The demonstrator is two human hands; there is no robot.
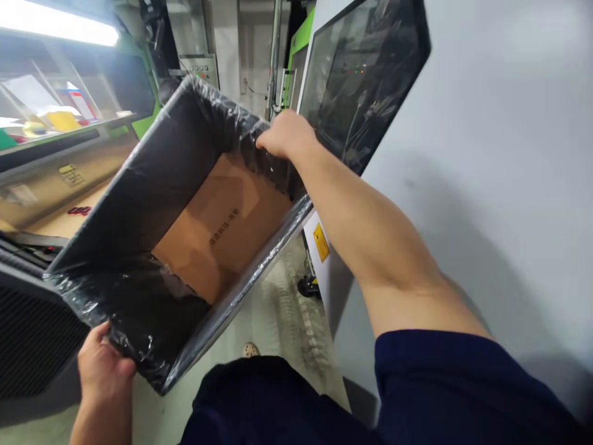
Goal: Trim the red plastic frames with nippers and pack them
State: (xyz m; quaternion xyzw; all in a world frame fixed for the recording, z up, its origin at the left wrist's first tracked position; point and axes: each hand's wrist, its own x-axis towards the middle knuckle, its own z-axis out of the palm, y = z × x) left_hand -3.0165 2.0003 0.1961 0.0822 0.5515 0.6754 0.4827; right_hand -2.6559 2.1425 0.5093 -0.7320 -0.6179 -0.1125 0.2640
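Note:
A large box lined with black plastic (152, 173) hangs tilted in front of me above the floor. On its bottom lies a brown cardboard sheet (227, 216) with a line of dark printed characters. My left hand (104, 358) grips the near left corner edge, thumb over the rim and the other fingers mostly hidden beneath. At the far right side, my right hand (290, 133) is closed over the opposite rim, its fingertips partly out of sight. Shiny plastic film wraps over the rim and wrinkles at the corners. Nothing else shows inside the box.
At the left stands a machine with a lit window (92, 93) and a green frame. A pale machine panel (486, 154) with a dark glass window (365, 80) rises close on the right. A control box (204, 69) is at the back. Below is the floor (278, 321).

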